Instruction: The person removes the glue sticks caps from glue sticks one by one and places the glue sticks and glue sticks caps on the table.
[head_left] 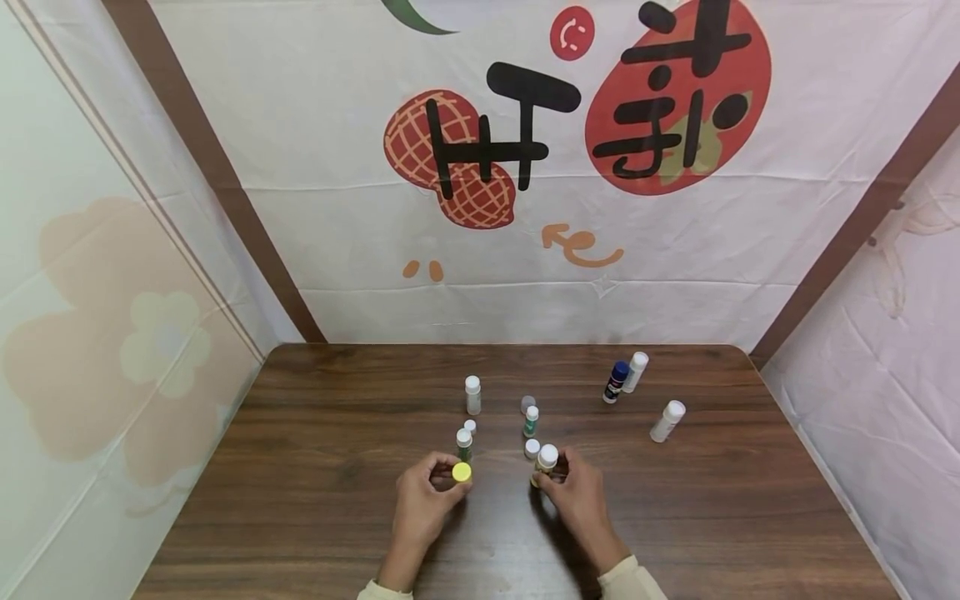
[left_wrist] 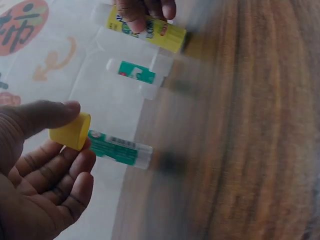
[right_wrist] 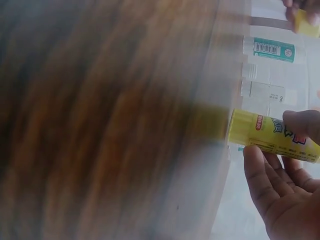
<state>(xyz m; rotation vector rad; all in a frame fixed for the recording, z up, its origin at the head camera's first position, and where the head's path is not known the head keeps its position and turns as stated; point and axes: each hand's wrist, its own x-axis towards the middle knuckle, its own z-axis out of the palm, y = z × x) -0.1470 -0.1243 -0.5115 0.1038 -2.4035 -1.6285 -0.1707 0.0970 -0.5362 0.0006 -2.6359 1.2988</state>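
Between the thumb and fingers of my left hand (head_left: 422, 502) is a yellow cap (head_left: 461, 472), its open rim showing in the left wrist view. My right hand (head_left: 582, 498) grips a yellow glue stick (right_wrist: 260, 132) with a white top (head_left: 548, 455), upright just over or on the table; contact is unclear. Just beyond the left hand stands a green-labelled glue stick (left_wrist: 115, 150). A smaller green-labelled glue stick (head_left: 532, 422) is upright past the right hand, with a white cap (head_left: 532, 449) in front of it.
On the brown table (head_left: 315, 467), a white-capped glue stick (head_left: 473, 396), a small white cap (head_left: 470, 426) and a pale purple cap (head_left: 528, 404) lie farther back. To the right stand a dark blue stick (head_left: 616, 382) and two white sticks (head_left: 636, 372). A printed cloth (head_left: 345, 250) hangs behind.
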